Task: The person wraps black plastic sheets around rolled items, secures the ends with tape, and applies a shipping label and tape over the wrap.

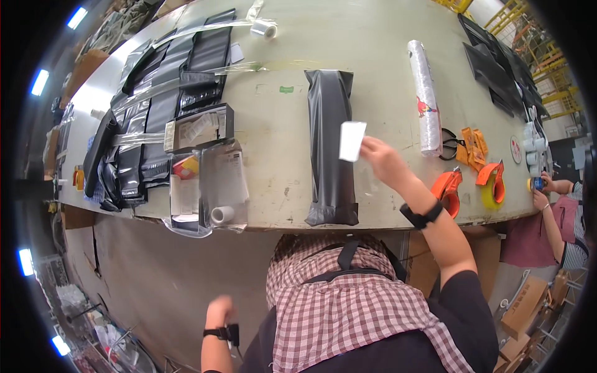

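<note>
In front of me on the table lies a long black plastic mailing bag (331, 168), folded over at its near end. My right hand (384, 163) pinches a small white rectangular label (352, 142) by its edge, over the right side of the bag. Whether the label touches the plastic, I cannot tell. My left hand (220, 311) hangs low beside my body, off the table's near edge. It is smeared by motion, so its fingers are not readable.
Left are stacked black bags (163, 102), an open box (227, 124) and a clear plastic-lined bin (239, 186). Right lie a wrapped roll (425, 99), black scissors (449, 144) and orange tape dispensers (446, 189). Another person's hands (546, 189) work at the far right.
</note>
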Demonstrator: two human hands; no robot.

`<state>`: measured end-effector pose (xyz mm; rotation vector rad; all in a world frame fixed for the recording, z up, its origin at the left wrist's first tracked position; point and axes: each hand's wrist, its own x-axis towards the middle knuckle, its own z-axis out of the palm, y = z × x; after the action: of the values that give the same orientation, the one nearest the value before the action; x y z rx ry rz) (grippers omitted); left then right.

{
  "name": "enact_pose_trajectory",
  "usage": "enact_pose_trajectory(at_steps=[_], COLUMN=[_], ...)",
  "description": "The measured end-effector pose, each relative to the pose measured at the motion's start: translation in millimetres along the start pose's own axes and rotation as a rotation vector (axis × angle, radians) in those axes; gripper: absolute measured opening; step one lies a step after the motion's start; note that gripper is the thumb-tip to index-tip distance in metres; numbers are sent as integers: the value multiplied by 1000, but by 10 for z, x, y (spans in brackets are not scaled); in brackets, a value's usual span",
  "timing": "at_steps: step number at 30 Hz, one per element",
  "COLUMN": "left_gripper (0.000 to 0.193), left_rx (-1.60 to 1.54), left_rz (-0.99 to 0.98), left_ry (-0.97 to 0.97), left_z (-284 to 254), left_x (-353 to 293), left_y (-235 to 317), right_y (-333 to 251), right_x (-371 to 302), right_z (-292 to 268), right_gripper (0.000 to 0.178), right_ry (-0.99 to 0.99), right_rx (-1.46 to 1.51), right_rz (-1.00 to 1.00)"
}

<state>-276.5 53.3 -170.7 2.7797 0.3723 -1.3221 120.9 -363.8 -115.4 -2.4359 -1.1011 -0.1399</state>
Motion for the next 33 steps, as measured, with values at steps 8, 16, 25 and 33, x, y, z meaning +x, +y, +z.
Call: enact_pose_trajectory(at_steps=[8, 16, 25, 33], left_gripper=[37, 85, 95, 43], left_rx=[283, -214, -189, -1063], left_rz=[898, 314, 433, 940], left_ry=[836, 1034, 904, 566], left_z=[-2788, -2505, -1819, -2221], left_x=[374, 1731, 968, 204], left_y=[3322, 3422, 3156, 3273], right_y=[-296, -15, 366, -641], right_x=[-84, -1432, -1985, -2137], right_z=[270, -685, -578, -952], right_gripper=[64, 20, 45, 31], right_ry=[-206, 270, -24, 21], right_rx=[-170, -244, -265, 491], right_rz=[158, 778, 1125, 557])
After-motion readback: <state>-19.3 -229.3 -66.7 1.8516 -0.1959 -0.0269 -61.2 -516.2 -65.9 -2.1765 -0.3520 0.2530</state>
